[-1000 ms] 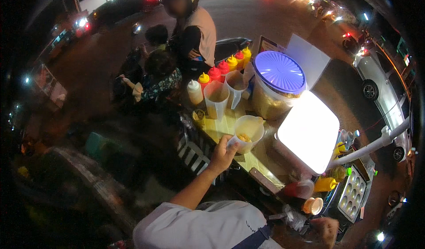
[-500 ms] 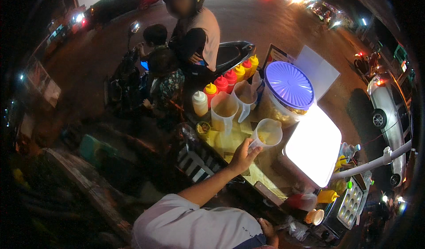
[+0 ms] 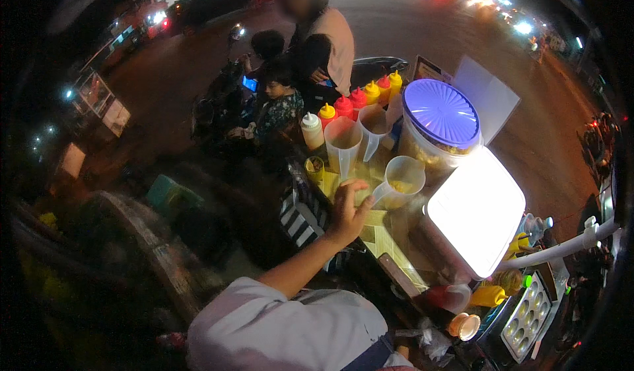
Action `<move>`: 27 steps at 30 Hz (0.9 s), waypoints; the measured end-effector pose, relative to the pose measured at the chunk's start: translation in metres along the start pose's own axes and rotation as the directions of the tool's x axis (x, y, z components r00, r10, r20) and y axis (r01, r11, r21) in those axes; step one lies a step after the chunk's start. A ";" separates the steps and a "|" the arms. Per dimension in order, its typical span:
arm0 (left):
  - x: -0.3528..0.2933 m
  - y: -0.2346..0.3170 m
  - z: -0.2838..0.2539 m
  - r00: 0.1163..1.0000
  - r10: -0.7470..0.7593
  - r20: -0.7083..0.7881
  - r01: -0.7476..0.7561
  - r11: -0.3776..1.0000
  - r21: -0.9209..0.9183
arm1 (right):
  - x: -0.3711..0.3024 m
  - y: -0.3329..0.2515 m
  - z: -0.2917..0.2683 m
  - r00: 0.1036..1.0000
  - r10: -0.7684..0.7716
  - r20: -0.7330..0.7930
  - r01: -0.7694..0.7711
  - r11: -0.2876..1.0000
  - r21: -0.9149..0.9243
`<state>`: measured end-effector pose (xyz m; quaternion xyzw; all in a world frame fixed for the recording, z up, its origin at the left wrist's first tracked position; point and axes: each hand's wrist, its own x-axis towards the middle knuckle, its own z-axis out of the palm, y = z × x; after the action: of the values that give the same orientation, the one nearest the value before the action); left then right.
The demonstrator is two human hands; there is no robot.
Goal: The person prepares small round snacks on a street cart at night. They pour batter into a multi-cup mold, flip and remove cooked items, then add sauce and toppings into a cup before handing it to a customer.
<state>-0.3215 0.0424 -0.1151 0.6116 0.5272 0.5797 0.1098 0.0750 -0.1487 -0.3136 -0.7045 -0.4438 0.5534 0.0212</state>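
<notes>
1. Your left hand (image 3: 348, 211) grips the handle of the clear jug (image 3: 401, 181), fingers wrapped around it; your right hand is out of sight
2. The jug sits low over the yellow counter (image 3: 370, 229), left of the bright lamp (image 3: 477, 209), batter covering only its bottom
3. Beyond, two taller jugs (image 3: 343, 145) and the sauce bottles (image 3: 360, 98) stand untouched

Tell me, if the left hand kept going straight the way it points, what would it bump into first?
Probably the clear measuring jug. The left hand reaches up and right over the cart, already at the jug's handle. Whether it grips the handle is hard to tell, and depth is unclear.

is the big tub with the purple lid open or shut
Shut: the purple lid sits flat across the top of the big tub, covering its whole rim.
</notes>
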 end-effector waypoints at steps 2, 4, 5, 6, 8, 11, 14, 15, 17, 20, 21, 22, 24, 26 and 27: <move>-0.008 0.033 -0.024 0.998 0.014 0.061 -0.012 1.000 -0.020 | 0.014 -0.010 -0.022 0.999 -0.038 -0.016 0.038 0.999 -0.006; -0.014 0.067 -0.046 0.932 -0.011 0.361 0.112 0.959 -0.259 | 0.025 -0.022 -0.042 0.997 -0.075 -0.030 0.074 0.997 -0.019; -0.016 0.085 -0.053 0.866 0.005 0.501 0.202 0.912 -0.358 | 0.030 -0.029 -0.052 0.995 -0.091 -0.038 0.090 0.996 -0.022; -0.015 0.102 -0.056 0.805 0.127 0.580 0.176 0.882 -0.437 | 0.033 -0.036 -0.059 0.993 -0.107 -0.047 0.105 0.994 -0.027; -0.014 0.132 -0.056 0.638 0.357 0.683 0.241 0.750 -0.616 | 0.039 -0.049 -0.072 0.990 -0.130 -0.062 0.128 0.991 -0.036; -0.023 0.172 -0.054 0.392 0.601 0.697 0.511 0.487 -0.708 | 0.042 -0.064 -0.082 0.985 -0.148 -0.086 0.145 0.989 -0.042; -0.011 0.181 -0.048 0.223 0.823 0.523 0.604 0.304 -0.737 | 0.038 -0.070 -0.080 0.983 -0.149 -0.109 0.146 0.988 -0.041; -0.005 0.183 -0.046 0.209 0.866 0.454 0.614 0.245 -0.750 | 0.035 -0.071 -0.077 0.982 -0.144 -0.119 0.140 0.989 -0.037; 0.007 0.188 -0.048 0.324 0.888 0.327 0.555 0.101 -0.826 | 0.027 -0.071 -0.067 0.984 -0.120 -0.134 0.118 0.993 -0.025; 0.033 0.190 -0.044 0.014 0.999 0.044 0.604 0.026 -0.796 | 0.015 -0.071 -0.051 0.983 -0.072 -0.166 0.071 0.997 -0.009; 0.037 0.190 -0.050 0.024 1.000 -0.012 0.625 -0.024 -0.780 | 0.010 -0.069 -0.044 0.983 -0.054 -0.176 0.055 0.999 -0.001; 0.030 0.188 -0.071 0.202 0.979 0.013 0.635 -0.121 -0.763 | 0.005 -0.068 -0.037 0.981 -0.037 -0.189 0.039 0.999 0.007; 0.028 0.171 -0.095 0.352 0.935 0.037 0.608 -0.199 -0.769 | -0.007 -0.062 -0.021 0.978 0.002 -0.208 0.006 0.999 0.034; 0.038 0.129 -0.111 0.305 0.949 0.078 0.557 -0.111 -0.823 | -0.018 -0.057 -0.006 0.973 0.039 -0.226 -0.026 0.998 0.061; 0.042 0.106 -0.118 0.278 0.952 0.125 0.527 -0.042 -0.849 | -0.024 -0.054 0.003 0.971 0.056 -0.233 -0.040 0.997 0.073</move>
<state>-0.3738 -0.0262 0.0248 0.6343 -0.3815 0.2966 0.6035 0.0405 -0.1331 -0.2682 -0.7743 -0.4021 0.4813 0.0842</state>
